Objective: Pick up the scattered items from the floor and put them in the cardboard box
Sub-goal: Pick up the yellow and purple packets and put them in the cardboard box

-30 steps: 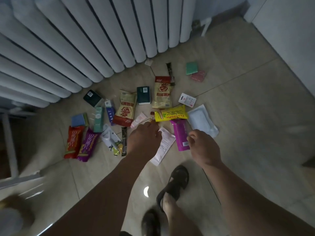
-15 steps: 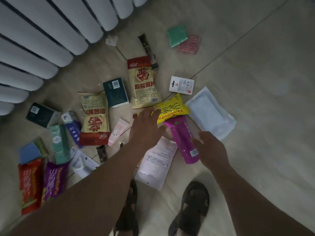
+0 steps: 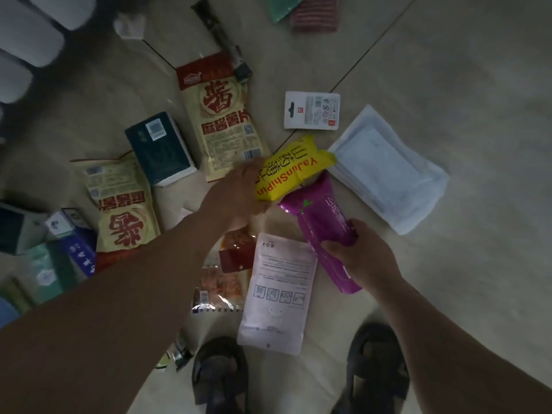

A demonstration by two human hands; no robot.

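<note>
In the middle of the floor [image 3: 448, 85], the left hand [image 3: 239, 189] is closed around the near end of a yellow snack packet [image 3: 294, 168], whose far end points away toward a white hang card [image 3: 312, 110]. The hand is blurred, so how the fingers sit on the wrapper is not clear. Just right of it and nearer the person, the right hand [image 3: 364, 255] grips a purple snack packet [image 3: 324, 222] around its middle; the packet's upper end lies just under the yellow one and its lower end sticks out below the hand. Whether either packet has left the floor cannot be told.

Beneath the left wrist lies an orange-red snack bag [image 3: 230, 273], and beside it, between the two forearms, a white instruction pouch [image 3: 277, 294]. Beyond the right hand, a clear-white flat pack [image 3: 388, 171] lies on the tile. Past the left hand's knuckles sits a tall cream and red crisp bag [image 3: 224, 127], touching a dark green box [image 3: 161, 147] on its left; a second cream and red crisp bag [image 3: 119, 204] lies left of the forearm. Further left, small boxes [image 3: 59, 243] cluster in blue, green and white. At the far edge are a dark stick sachet [image 3: 218, 31], a green pad [image 3: 283, 7] and a red pad [image 3: 316, 16]. Two dark sandals [image 3: 221, 375] stand nearest the person. The cardboard box is out of view.
</note>
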